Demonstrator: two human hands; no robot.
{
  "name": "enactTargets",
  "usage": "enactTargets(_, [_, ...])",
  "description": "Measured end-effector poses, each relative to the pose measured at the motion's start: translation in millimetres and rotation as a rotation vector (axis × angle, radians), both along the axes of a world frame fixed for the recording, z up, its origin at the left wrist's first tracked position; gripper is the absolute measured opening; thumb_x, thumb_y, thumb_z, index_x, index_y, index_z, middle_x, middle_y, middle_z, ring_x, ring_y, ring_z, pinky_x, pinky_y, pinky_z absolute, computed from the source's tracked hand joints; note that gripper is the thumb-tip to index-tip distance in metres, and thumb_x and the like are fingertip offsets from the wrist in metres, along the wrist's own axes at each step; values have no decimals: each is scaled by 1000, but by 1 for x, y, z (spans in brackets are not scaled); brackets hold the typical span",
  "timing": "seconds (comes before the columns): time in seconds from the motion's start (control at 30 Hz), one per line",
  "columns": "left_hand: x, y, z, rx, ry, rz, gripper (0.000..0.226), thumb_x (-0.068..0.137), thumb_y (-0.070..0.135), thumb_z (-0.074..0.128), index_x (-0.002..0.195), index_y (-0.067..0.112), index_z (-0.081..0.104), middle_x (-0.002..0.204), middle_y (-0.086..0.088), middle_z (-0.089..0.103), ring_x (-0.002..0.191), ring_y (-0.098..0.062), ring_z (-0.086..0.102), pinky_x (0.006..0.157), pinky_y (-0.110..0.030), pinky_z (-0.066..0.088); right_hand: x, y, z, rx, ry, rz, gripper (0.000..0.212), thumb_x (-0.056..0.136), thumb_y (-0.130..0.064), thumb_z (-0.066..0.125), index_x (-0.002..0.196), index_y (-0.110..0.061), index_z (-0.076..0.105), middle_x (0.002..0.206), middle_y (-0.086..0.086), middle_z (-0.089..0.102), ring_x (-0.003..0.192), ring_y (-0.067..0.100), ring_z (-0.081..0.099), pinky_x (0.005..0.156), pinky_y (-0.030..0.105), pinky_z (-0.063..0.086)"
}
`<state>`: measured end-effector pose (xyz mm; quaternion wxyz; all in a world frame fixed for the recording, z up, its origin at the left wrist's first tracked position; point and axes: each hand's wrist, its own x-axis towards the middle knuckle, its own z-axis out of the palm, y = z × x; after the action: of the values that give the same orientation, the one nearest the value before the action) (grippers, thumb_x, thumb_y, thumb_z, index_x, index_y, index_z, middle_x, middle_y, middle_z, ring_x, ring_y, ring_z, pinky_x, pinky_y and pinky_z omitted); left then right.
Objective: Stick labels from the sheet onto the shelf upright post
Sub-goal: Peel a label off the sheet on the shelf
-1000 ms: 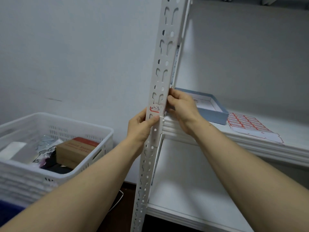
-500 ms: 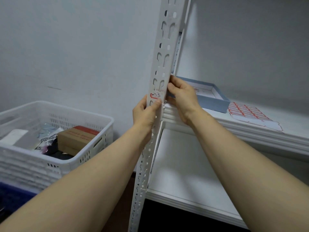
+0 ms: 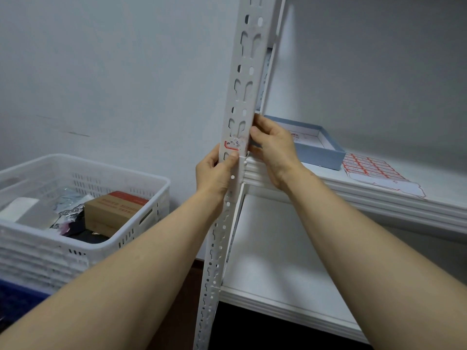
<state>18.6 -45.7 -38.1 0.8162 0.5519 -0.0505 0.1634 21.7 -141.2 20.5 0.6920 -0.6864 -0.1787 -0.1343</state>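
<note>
A white perforated upright post point(image 3: 243, 79) rises through the middle of the view. A small white label with a red border point(image 3: 235, 144) lies on its front face, just above the shelf joint. My left hand point(image 3: 217, 173) grips the post from the left, its thumb pressing right below the label. My right hand point(image 3: 274, 147) holds the post's right edge, fingers curled round it beside the label. The label sheet point(image 3: 376, 173), red-bordered stickers in rows, lies flat on the white shelf point(image 3: 379, 200) at the right.
A shallow blue-grey box point(image 3: 321, 152) sits open on the shelf behind my right hand. A white slotted basket point(image 3: 83, 238) with a brown carton point(image 3: 113, 210) and other items stands at the left. A lower shelf board point(image 3: 273, 274) lies beneath.
Both hands stay on the post at the label. My left thumb has slid slightly along the label's lower edge. The camera has shifted a little, so the scene sits differently in the frame.
</note>
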Motion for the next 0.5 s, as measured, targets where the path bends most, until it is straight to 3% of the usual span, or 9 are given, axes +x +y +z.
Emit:
enactTargets(0.23, [0, 2, -1, 0, -10, -13, 21, 90, 13, 60, 107, 23, 68, 99, 5, 72, 94, -10, 66, 87, -24, 52, 0, 0, 0, 5, 2, 2, 31, 96, -1, 41, 119, -13, 58, 104, 3, 67, 92, 17, 65, 81, 30, 57])
enactTargets(0.37, [1, 2, -1, -3, -12, -18, 23, 90, 14, 60, 110, 23, 67, 98, 7, 72, 92, -8, 66, 82, -20, 52, 0, 0, 1, 8, 3, -5, 31, 97, -2, 41, 122, -10, 57, 107, 4, 66, 96, 19, 65, 82, 31, 56])
enactTargets(0.5, [3, 3, -3, -10, -11, -30, 25, 90, 15, 61, 114, 20, 67, 103, 5, 72, 97, -11, 67, 86, -23, 52, 1, -1, 1, 18, 8, -4, 32, 97, -1, 41, 123, -9, 57, 108, 4, 66, 96, 18, 64, 81, 27, 56])
